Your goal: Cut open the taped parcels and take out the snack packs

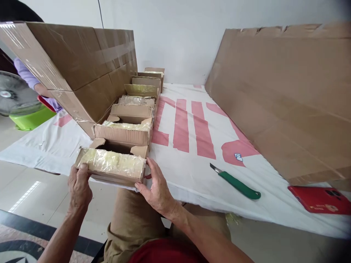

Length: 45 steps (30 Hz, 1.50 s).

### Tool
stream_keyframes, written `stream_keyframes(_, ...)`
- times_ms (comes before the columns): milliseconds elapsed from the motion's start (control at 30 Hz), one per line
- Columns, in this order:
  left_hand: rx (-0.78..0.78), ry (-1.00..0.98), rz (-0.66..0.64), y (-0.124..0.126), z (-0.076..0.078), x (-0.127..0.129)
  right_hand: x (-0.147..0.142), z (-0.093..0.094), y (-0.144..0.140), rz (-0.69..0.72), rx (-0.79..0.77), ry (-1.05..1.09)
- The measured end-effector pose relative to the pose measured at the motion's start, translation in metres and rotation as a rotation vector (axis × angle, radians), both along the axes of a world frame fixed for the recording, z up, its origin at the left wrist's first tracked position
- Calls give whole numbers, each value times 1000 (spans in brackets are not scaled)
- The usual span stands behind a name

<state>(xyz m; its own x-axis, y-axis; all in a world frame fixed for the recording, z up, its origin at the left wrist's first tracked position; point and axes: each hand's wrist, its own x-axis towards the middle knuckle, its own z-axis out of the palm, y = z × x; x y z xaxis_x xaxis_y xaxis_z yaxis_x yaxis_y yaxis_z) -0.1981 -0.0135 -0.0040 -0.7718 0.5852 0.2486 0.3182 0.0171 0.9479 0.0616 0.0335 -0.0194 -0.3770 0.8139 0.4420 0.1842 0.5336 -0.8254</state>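
At the table's near edge stands a small open cardboard box [115, 179], its flap [111, 162] covered in shiny clear tape over something pale yellow. My left hand [79, 188] grips the box's left front corner, thumb on top of the taped flap. Around the right end is my right hand [157, 188], thumb at the front and fingers along the far side. Behind this box runs a row of similar cardboard boxes [122, 135], several with lids raised. Part of the box's dark inside shows behind the flap.
Large taped cartons [79, 58] wall off the left of the row. On the cloth [175, 168] to the right lie a green-handled utility knife [238, 184], blade exposed, and a red phone [319, 200]. A big cardboard sheet [279, 98] leans behind. Another person's sleeve [26, 75] and a fan [16, 95] are far left.
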Motion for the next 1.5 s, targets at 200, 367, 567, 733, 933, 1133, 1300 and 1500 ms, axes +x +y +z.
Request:
stream_keyframes(200, -79, 42, 45, -17, -5, 6, 3, -24, -4, -18, -4, 8)
stream_keyframes(367, -74, -15, 60, -51, -23, 43, 9, -41, -11, -9, -32, 17)
stream_keyframes(567, -44, 75, -9, -49, -47, 80, 8, -49, -12, 5, -13, -7)
stream_keyframes(733, 12, 129, -10, -31, -51, 89, 6, -60, -9, -17, -9, -35)
stream_keyframes(933, -12, 243, 10, -24, -51, 89, 0, -69, -5, -50, -10, -17)
stream_keyframes(1133, -18, 302, 0, -12, -49, 85, -1, -62, 5, -33, -45, -24)
stream_keyframes(1300, -52, 296, -16, 2, -47, 83, -3, -59, 18, -41, -50, -33)
stream_keyframes(1500, -67, 268, -58, 29, -45, 82, -7, -51, 47, -31, -60, -63)
